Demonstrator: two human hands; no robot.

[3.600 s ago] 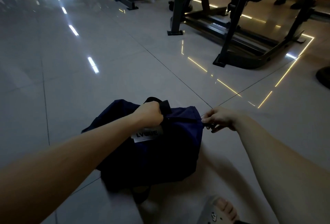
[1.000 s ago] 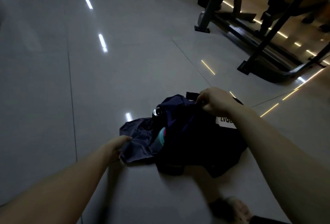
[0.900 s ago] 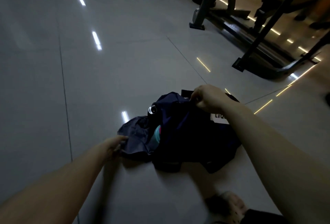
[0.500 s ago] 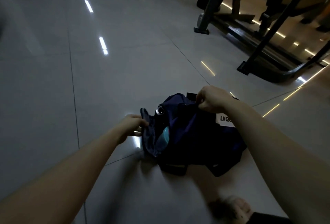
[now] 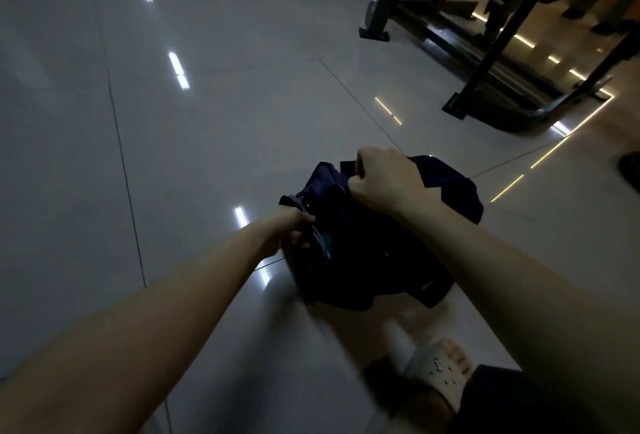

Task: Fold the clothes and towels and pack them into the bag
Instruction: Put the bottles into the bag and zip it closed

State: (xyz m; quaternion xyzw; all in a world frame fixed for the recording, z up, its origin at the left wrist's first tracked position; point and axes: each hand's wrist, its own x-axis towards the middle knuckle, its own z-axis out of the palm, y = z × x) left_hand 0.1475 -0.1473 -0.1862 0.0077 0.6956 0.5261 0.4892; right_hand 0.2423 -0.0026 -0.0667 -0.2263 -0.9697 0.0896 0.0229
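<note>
My left hand [image 5: 289, 230] has its fingers curled on the left edge of the dark blue bag [image 5: 367, 260], which lies on the tiled floor [image 5: 207, 122]. My right hand [image 5: 384, 181] grips the bag's top in a fist. Near right is my sandal [image 5: 438, 373].

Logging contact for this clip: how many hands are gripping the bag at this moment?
2. The left hand grips the left end of the bag; the right hand grips its top edge. Neither is hidden.
</note>
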